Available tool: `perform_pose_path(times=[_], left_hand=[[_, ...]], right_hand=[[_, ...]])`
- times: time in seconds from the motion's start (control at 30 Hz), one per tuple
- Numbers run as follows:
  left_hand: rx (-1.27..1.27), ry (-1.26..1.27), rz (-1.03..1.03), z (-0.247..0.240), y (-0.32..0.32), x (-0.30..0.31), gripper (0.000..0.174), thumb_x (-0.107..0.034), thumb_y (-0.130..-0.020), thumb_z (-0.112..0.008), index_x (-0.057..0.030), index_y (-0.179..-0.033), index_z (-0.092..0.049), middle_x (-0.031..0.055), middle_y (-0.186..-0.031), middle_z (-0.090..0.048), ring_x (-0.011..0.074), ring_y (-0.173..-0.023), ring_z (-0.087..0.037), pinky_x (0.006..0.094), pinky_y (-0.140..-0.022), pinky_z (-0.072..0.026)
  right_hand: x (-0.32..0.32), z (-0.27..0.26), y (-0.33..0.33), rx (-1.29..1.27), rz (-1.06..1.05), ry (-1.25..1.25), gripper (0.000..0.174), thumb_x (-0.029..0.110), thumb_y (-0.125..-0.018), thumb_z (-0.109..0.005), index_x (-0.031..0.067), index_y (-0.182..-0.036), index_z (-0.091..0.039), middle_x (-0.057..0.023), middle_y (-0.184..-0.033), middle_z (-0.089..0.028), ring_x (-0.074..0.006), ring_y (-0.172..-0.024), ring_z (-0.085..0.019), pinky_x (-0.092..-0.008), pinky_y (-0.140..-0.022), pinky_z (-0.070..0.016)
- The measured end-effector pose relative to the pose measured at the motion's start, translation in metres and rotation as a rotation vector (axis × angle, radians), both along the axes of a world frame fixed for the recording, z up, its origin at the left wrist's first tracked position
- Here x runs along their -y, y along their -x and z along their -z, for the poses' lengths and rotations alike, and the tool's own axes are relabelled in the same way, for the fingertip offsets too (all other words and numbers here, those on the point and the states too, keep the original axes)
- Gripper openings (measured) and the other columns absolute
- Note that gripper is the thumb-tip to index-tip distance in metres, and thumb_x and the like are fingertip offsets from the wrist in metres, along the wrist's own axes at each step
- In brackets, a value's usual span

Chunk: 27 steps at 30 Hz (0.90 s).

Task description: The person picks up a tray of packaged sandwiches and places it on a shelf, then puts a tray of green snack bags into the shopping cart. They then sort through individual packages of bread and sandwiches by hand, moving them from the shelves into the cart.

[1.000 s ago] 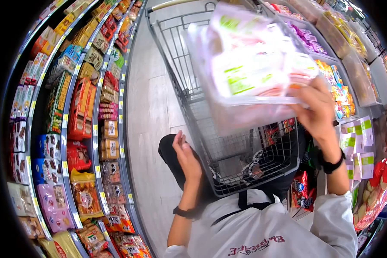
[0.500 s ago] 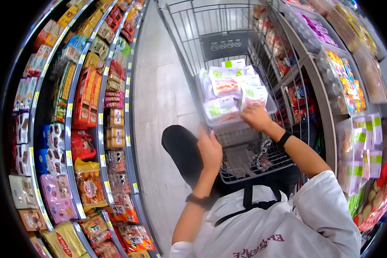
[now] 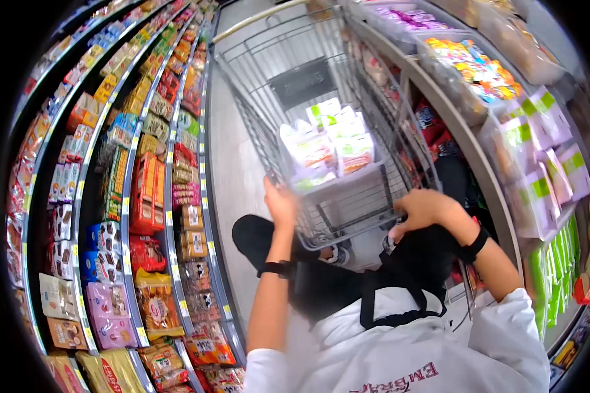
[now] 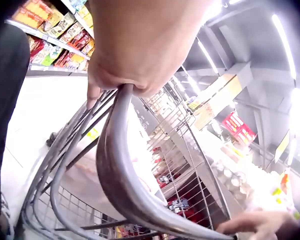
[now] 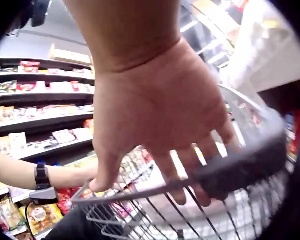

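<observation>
A clear tray [image 3: 334, 180] full of white-and-green packets [image 3: 354, 147] sits inside the wire shopping cart [image 3: 357, 239]. At the cart's near left corner my left hand [image 3: 282, 204] grips the rim; in the left wrist view the metal rim [image 4: 125, 170] runs out from under the left hand [image 4: 135, 45]. My right hand [image 3: 423, 209] is at the near right corner, and in the right wrist view the right hand [image 5: 162, 110] rests across the rim [image 5: 155, 191] with spread, fairly straight fingers. Neither hand touches the tray.
Packed snack shelves [image 3: 137, 196] curve along the left side of the aisle floor [image 3: 233, 144]. On the right, a display holds bins of candy [image 3: 472, 69] and another bin of white-and-green packets [image 3: 537, 164]. My knee [image 3: 252, 236] is beside the cart's left side.
The tray, lifted by my right hand a second ago, now stands in the cart, released. My right hand has moved back to the cart's near edge, and my left hand has come onto its rim.
</observation>
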<state>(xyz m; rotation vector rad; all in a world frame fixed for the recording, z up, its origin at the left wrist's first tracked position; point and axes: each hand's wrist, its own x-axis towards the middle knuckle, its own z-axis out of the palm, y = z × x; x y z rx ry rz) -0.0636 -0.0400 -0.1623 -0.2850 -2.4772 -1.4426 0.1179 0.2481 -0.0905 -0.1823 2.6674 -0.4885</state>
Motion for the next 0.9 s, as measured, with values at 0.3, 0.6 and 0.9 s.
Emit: perform_pose_path(times=[0.3, 0.6, 0.9], left_hand=[[-0.373, 0.85, -0.003, -0.008, -0.009, -0.019, 0.066, -0.01, -0.083, -0.062, 0.0056, -0.142, -0.036, 0.0261, -0.154, -0.027, 0.0404, -0.143, -0.027, 0.0497, -0.116, -0.0247], [-0.37, 0.822, 0.145, 0.003, -0.034, -0.009, 0.048, -0.015, -0.082, -0.06, -0.003, -0.128, -0.057, 0.0202, -0.15, -0.04, 0.0357, -0.145, -0.027, 0.0482, -0.119, -0.0193], [-0.303, 0.679, 0.183, -0.001, -0.009, -0.02, 0.032, -0.001, -0.081, -0.053, -0.0058, -0.112, -0.061, 0.0166, -0.14, -0.053, 0.0339, -0.14, -0.036, 0.0482, -0.117, -0.0237]], right_hand=[[0.004, 0.082, 0.0, -0.616, 0.096, -0.271, 0.019, 0.031, -0.072, -0.077, 0.0128, -0.071, -0.072, -0.0104, -0.07, -0.069, -0.0285, -0.07, -0.071, -0.042, -0.06, -0.0527], [0.003, 0.079, -0.002, -0.63, 0.106, -0.238, 0.025, 0.035, -0.074, -0.076, 0.0107, -0.07, -0.071, -0.0107, -0.07, -0.069, -0.0289, -0.071, -0.07, -0.0412, -0.061, -0.0518], [-0.005, 0.077, 0.016, -0.603, 0.101, -0.243, 0.028, 0.041, -0.077, -0.074, 0.0127, -0.079, -0.07, -0.0103, -0.079, -0.07, -0.0303, -0.079, -0.07, -0.0418, -0.066, -0.0526]])
